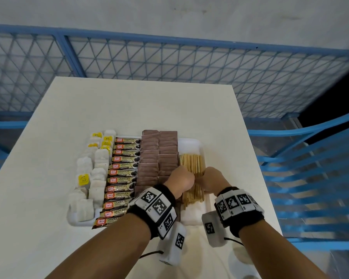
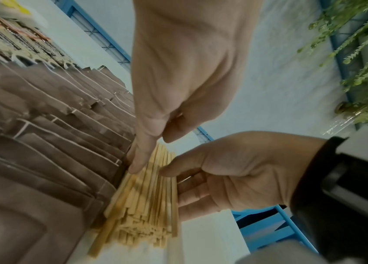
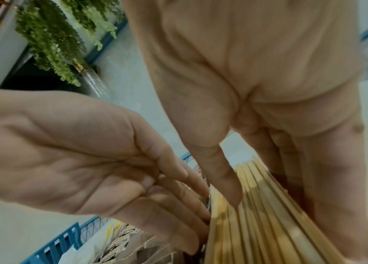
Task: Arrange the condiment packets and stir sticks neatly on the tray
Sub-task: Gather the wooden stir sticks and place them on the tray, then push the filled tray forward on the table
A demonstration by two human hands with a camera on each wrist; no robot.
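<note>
Both hands [image 1: 193,179] apparently bracketing stir sticks [image 1: 191,158]

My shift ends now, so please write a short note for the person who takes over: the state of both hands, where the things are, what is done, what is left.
Left hand: straight fingers press the left side of the stir sticks.
Right hand: straight fingers press their right side; nothing gripped.
Tray: tea bags, coffee sticks, brown packets lie in rows, stir sticks rightmost.
Done: the rows.
Left: square the slightly fanned stick bundle.
</note>
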